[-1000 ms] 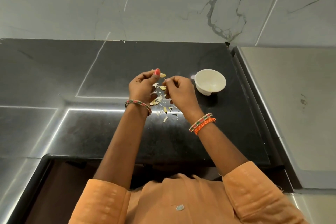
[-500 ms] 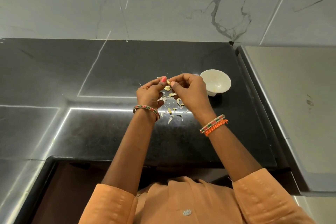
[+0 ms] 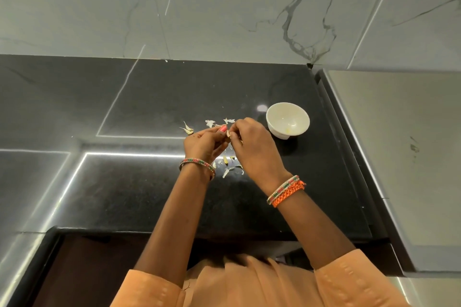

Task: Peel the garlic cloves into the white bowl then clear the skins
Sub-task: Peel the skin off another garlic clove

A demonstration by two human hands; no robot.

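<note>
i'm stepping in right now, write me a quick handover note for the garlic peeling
Left hand: fingers curled, pinching the small pale garlic clove from its side.
Right hand: fingers curled on the same clove from the other side, working at its skin.
Round white bowl: on the black stone countertop, just right of the hands; something small and pale lies at its bottom, too small to identify.
Thin papery garlic skins: scattered on the countertop beyond and below the hands.
Done: some peeling, judging by the loose skins.
Left: finish this clove, drop it in the bowl, clear the skins.
</note>
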